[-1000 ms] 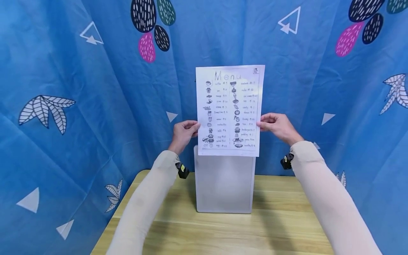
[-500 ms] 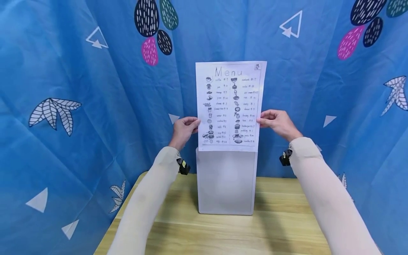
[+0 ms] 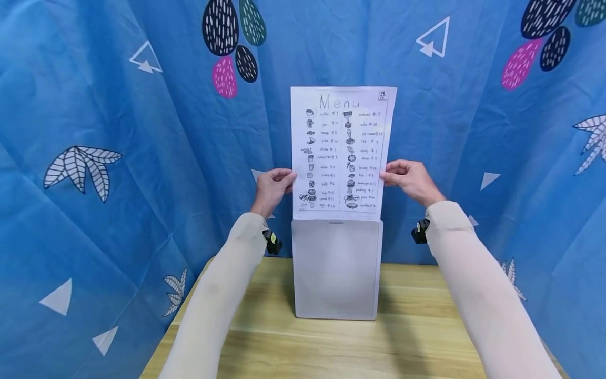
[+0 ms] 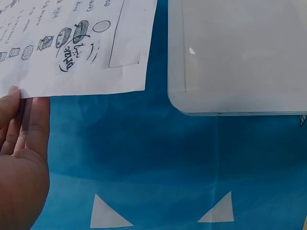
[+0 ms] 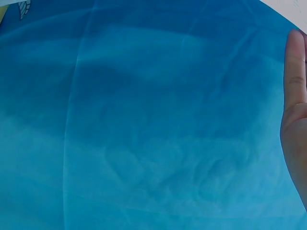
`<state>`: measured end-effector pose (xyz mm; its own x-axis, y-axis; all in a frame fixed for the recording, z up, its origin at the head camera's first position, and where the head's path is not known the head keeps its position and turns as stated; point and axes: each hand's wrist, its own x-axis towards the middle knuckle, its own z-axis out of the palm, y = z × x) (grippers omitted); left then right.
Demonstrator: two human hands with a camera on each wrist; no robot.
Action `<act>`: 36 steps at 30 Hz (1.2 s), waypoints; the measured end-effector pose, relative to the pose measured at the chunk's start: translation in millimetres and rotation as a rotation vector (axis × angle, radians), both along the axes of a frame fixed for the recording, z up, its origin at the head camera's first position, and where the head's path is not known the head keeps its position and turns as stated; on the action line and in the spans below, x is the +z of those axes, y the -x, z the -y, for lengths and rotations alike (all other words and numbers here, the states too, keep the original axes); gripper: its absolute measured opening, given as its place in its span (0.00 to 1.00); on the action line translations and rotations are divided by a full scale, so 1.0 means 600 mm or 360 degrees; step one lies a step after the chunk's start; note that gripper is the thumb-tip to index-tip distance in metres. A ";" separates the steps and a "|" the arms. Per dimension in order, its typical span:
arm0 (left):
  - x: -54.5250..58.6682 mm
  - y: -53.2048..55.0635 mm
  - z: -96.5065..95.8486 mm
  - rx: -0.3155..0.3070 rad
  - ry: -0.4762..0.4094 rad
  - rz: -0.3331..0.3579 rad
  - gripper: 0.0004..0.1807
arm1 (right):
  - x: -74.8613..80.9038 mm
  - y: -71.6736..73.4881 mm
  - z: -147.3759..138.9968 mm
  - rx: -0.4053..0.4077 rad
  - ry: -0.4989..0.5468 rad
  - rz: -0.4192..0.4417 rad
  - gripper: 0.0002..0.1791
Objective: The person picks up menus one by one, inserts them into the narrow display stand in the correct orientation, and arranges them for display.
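Observation:
A white paper menu with handwritten items and small drawings is held upright in the head view. My left hand pinches its left edge between thumb and fingers, below mid-height. On the opposite edge, my right hand pinches the paper at about the same level. Below the sheet stands a pale grey board with rounded corners and a small slot at its top. In the left wrist view a gap separates the sheet's lower edge from the board. The right wrist view catches only a corner of the paper.
The board stands on a light wooden table. Behind and at both sides hangs a blue patterned curtain. A small black camera sits on the left wrist, and another black camera on the right.
Both hands have raised the menu slightly. Its lower edge, which overlapped the board's top before, now sits at that top edge, and the slot has come into view.

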<state>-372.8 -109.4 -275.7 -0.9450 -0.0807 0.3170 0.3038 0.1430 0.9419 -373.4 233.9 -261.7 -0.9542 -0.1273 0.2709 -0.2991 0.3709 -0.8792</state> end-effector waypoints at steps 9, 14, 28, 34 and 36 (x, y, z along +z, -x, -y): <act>0.010 0.004 0.005 0.0055 0.0008 -0.0024 0.12 | 0.010 0.004 0.011 -0.0029 -0.0008 -0.0075 0.20; 0.010 0.003 0.003 0.0077 0.0024 -0.0001 0.12 | 0.009 0.004 0.011 -0.0049 -0.0022 -0.0053 0.21; 0.006 0.013 0.000 0.0076 0.0042 0.0050 0.12 | -0.004 0.007 0.007 -0.0054 -0.0013 -0.0010 0.22; 0.008 0.018 0.003 0.0046 0.0028 0.0069 0.12 | -0.001 0.006 0.009 -0.0060 -0.0003 0.0000 0.21; 0.009 0.021 0.004 0.0034 0.0024 0.0067 0.11 | 0.000 0.006 0.010 -0.0060 0.0005 0.0000 0.20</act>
<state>-385.2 -112.0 -270.4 -0.9557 -0.0968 0.2781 0.2604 0.1631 0.9516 -377.0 228.2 -261.5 -0.9583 -0.0903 0.2711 -0.2848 0.3790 -0.8805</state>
